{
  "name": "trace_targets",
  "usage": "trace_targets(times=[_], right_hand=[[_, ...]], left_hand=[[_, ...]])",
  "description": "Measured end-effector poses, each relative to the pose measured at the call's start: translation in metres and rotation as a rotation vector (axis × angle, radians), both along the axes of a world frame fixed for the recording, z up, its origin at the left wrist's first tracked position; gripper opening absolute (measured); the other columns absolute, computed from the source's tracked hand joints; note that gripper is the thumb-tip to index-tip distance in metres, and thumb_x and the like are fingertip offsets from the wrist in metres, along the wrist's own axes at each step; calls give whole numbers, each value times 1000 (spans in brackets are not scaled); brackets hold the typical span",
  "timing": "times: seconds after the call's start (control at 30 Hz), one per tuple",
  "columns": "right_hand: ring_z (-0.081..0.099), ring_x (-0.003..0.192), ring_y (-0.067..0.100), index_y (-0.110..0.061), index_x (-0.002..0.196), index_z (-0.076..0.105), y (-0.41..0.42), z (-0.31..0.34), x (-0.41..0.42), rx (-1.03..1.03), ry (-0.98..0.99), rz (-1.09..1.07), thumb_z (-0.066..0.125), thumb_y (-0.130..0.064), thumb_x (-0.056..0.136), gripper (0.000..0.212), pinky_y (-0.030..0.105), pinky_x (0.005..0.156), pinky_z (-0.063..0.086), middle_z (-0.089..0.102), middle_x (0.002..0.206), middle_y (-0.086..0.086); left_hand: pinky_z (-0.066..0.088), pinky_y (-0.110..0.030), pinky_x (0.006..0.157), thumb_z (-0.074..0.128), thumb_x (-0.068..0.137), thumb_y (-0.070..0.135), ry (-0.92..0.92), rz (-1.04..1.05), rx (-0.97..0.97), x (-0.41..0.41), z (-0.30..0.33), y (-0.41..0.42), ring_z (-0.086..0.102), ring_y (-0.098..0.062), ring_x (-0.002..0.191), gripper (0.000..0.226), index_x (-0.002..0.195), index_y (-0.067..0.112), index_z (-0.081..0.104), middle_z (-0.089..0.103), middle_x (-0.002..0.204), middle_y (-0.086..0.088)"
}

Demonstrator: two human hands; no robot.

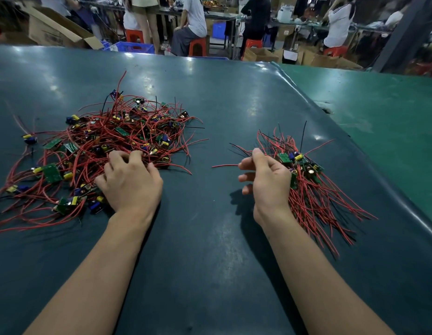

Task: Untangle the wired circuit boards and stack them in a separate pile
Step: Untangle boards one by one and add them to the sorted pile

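I am curling my left hand (130, 182) into the tangled heap of green circuit boards on red wires (108, 146), aiming to pinch a single board, while my right hand (265, 180), fingers loose and empty, is resting beside the combed-out stack of wired boards (309, 184) on the dark green table (210, 238).

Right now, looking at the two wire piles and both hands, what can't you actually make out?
- Head view: the left hand's fingertips sink into the tangled pile; what they grip is hidden.
- The right hand covers the near side of the sorted pile; its board count is unclear.
- The tangled pile's wires run off the left edge.
- Board markings are too small to read.
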State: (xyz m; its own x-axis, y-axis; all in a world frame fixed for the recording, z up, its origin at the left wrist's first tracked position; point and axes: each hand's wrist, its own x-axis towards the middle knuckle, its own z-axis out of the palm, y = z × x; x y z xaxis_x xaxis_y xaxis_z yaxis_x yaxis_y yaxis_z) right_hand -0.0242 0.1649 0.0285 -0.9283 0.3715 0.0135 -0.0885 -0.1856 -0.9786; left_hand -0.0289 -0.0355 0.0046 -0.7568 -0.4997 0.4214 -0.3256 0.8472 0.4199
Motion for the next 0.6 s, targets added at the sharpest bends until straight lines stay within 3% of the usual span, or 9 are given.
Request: trace_targets(times=[0.23,0.33,0.47,0.6], right_hand=[[54,44,10,-14,65,63,-2,-2,2,131,9,36,56,-25,99,36,21,36,36,67,62,-4],[54,44,10,-15,63,62,-2,-3,1,146,3,47,56,-25,99,37,20,37,35,67,62,-5],[54,44,10,-14,64,62,-2,-5,0,150,-1,59,56,-25,99,37,21,37,35,66,62,-4],[53,44,11,-14,62,62,-2,-6,-1,153,-1,61,56,-26,98,39,21,38,34,66,62,-4]], left_hand=[[33,-50,93,61,90,23,34,-36,-38,0,2,-1,51,-35,107,28,118,20,65,68,107,-7],[37,-49,92,61,87,17,80,-55,-25,0,2,-1,51,-38,107,34,121,15,63,62,113,-13],[40,-45,97,57,91,8,146,-108,133,-3,2,-7,53,-39,111,33,124,6,61,56,122,-20],[47,-41,92,52,93,-1,383,-160,171,-1,8,-6,65,-36,105,32,122,2,66,68,117,-19]])
